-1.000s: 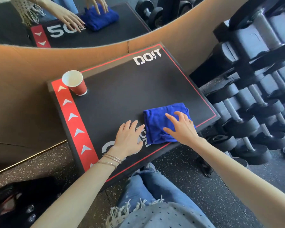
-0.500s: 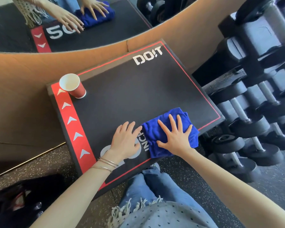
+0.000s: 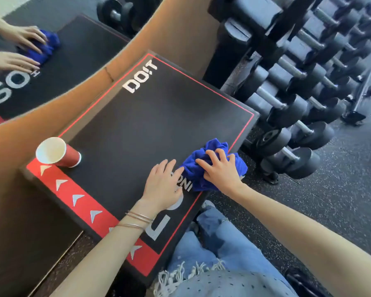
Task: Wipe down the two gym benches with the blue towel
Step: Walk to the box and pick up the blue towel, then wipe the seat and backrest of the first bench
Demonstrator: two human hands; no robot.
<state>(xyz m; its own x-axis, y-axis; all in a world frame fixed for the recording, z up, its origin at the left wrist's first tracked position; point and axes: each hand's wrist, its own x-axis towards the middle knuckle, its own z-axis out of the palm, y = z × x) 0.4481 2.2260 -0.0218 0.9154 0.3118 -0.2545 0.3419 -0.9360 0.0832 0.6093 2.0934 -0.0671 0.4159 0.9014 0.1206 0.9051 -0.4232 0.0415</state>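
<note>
A black gym bench point(image 3: 141, 125) with a red border, a red arrow strip and white "DO!T" lettering fills the middle of the view. The blue towel point(image 3: 195, 166) lies bunched at the bench's near right corner. My right hand point(image 3: 220, 170) presses on the towel with fingers curled into the cloth. My left hand point(image 3: 162, 184) lies flat on the bench just left of the towel, fingers spread, holding nothing. Only this one bench is in direct view.
A red paper cup point(image 3: 58, 154) stands upright at the bench's left corner. A mirror wall point(image 3: 51, 61) behind reflects the bench, hands and towel. A rack of dumbbells point(image 3: 298, 99) stands close on the right. Speckled rubber floor point(image 3: 341, 189) lies beyond.
The towel went from flat and folded to bunched under my right hand, near the bench's right corner. My left hand stayed flat beside it. The view swung to the right.
</note>
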